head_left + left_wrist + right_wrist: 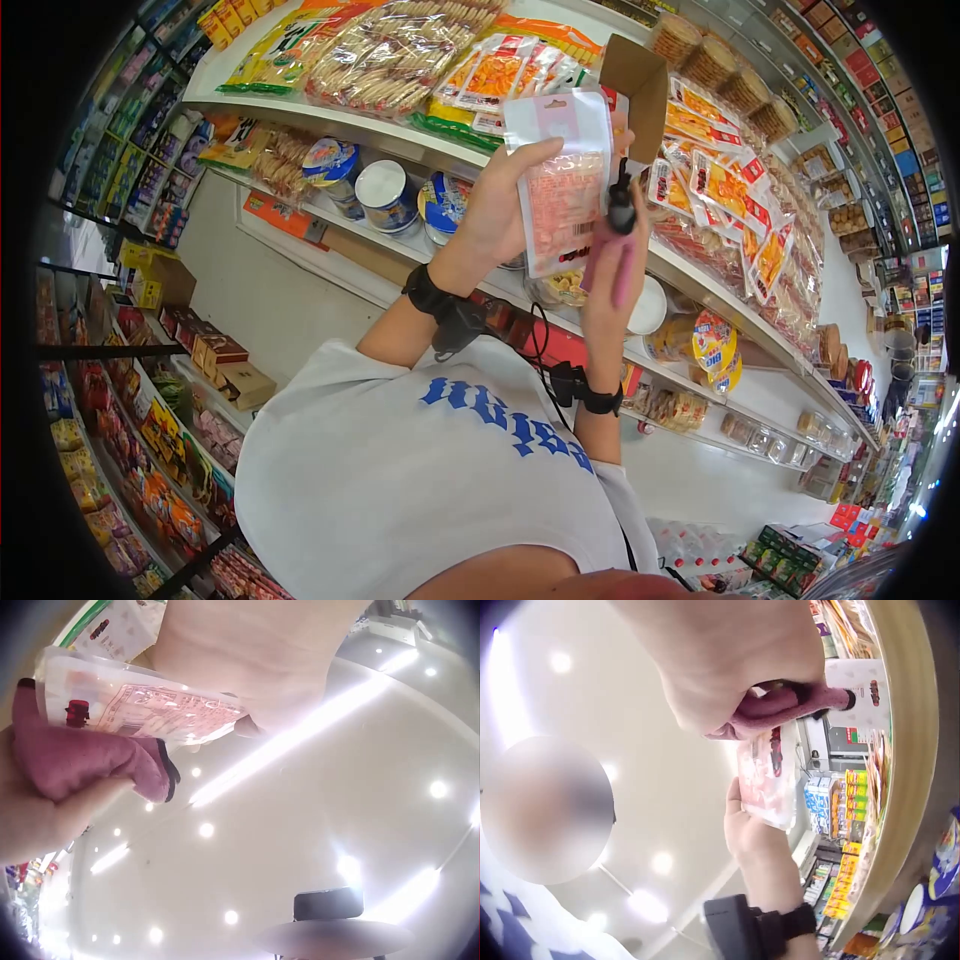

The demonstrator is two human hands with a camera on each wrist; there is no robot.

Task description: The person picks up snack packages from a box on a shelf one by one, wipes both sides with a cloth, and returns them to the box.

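Observation:
A clear pouch of pinkish snack (565,200) with a white top stands upright between my hands in the head view. My left hand (495,205) grips its left side, thumb lying across the front. My right hand (604,312) holds a mauve cloth with black edging (90,761) at the pouch's other side. In the right wrist view the folded cloth (780,712) comes out from under the right palm and overlaps the pouch (769,776). Part of the right fingers is hidden behind the pouch and cloth.
Right behind the pouch is a white shelf (440,140) stacked with snack packets (720,180) and an open cardboard box (635,85). Tubs (385,195) line the level below. Racks of packaged goods (160,430) stand at the left.

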